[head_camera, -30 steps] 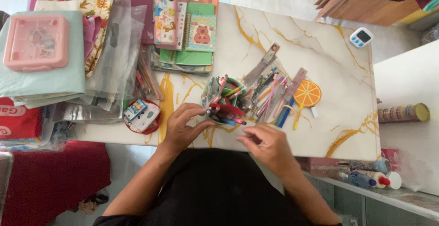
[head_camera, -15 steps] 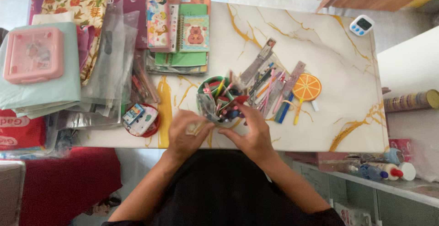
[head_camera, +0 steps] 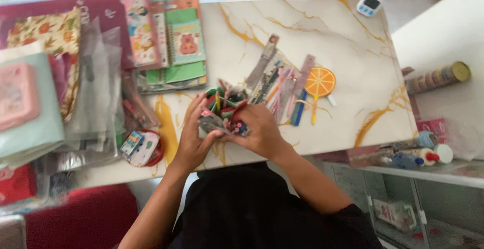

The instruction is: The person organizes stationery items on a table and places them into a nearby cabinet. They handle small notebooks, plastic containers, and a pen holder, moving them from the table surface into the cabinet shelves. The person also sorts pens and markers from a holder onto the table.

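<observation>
Marble table (head_camera: 348, 62), both hands (head_camera: 194, 138) (head_camera: 259, 128) clasping upright pen cup (head_camera: 222, 109), pens pointing up

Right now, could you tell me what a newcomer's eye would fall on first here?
Both hands, left and right, wrap a cup stuffed with pens at the near edge of the marble table. Just right of it lies an orange-slice fan beside rulers, and notebooks are stacked at the far left.

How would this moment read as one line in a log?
left hand: on pen cup | right hand: on pen cup | table: ruler pile beside
</observation>
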